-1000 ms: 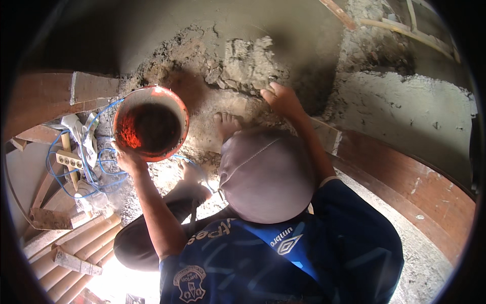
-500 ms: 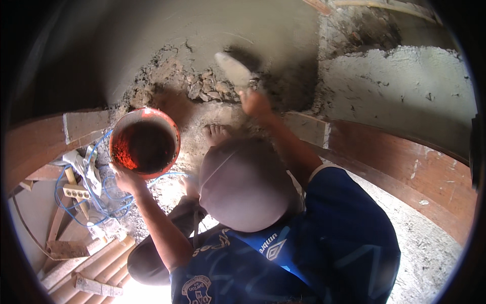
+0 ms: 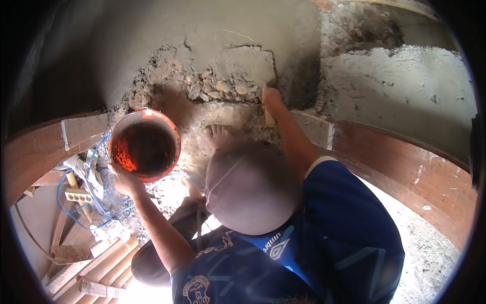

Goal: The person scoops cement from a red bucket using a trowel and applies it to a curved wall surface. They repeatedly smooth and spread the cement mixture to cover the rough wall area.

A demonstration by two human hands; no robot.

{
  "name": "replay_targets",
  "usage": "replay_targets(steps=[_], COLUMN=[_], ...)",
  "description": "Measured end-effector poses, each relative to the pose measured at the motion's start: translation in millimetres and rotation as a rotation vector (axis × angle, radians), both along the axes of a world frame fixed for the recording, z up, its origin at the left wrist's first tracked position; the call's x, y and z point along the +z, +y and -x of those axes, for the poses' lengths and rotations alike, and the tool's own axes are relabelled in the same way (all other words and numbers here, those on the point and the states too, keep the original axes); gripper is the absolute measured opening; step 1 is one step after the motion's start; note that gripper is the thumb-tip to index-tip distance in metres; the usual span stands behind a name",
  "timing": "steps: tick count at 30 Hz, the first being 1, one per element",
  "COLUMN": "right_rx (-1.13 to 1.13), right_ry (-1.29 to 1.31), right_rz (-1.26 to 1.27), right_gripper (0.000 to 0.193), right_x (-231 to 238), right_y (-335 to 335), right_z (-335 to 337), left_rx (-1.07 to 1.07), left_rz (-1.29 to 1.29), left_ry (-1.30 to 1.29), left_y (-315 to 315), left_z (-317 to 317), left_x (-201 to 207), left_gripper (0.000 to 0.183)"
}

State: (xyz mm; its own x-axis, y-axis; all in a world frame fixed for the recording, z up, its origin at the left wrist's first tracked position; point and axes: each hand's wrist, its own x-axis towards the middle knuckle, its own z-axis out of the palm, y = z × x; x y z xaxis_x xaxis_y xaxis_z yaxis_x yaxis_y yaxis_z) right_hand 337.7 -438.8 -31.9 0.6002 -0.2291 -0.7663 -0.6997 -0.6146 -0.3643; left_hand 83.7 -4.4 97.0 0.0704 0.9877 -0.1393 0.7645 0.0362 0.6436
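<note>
My left hand (image 3: pixel 125 181) grips the near rim of a round red-orange bucket (image 3: pixel 178 136). Dark contents sit inside the bucket, with an orange inner wall showing on the left. My right hand (image 3: pixel 273 100) is closed round a trowel (image 3: pixel 270 119), whose pale handle end pokes out below the fist. The blade is up against the wet grey mortar (image 3: pixel 248 61) on the wall, and its outline is hard to make out. Left of the right hand, rough broken stones (image 3: pixel 215 90) show below the smoothed mortar.
Wooden boards (image 3: pixel 385 149) run along the wall's foot on both sides. At the left lie a power strip (image 3: pixel 78 195), tangled blue cord (image 3: pixel 101 223) and several wooden lengths (image 3: pixel 109 268). A grey cap (image 3: pixel 253 190) covers the middle of the view; a bare foot (image 3: pixel 218 137) rests beyond it.
My right hand has moved right and slightly down with the trowel. The blade, plainly visible before, is now hard to distinguish from the mortar. My left hand stays on the bucket.
</note>
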Motion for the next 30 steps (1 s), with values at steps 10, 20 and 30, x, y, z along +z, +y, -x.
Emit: replay_targets(steps=[10, 20, 30], right_rx=[0.217, -0.520, -0.824], right_ry=[-0.069, -0.054, -0.078], right_rz=[-0.247, -0.183, -0.604], right_gripper=[0.023, 0.032, 0.025], right_x=[-1, 47, 1], right_y=[87, 14, 33], right_z=[-20, -27, -38], left_rx=[-0.042, -0.208, -0.069], left_rz=[0.006, -0.018, 0.071], left_ry=[0.087, 0.249, -0.070], left_y=[9, 17, 1], left_z=[-3, -15, -28], left_x=[11, 2, 7], left_gripper=[0.082, 0.083, 0.083])
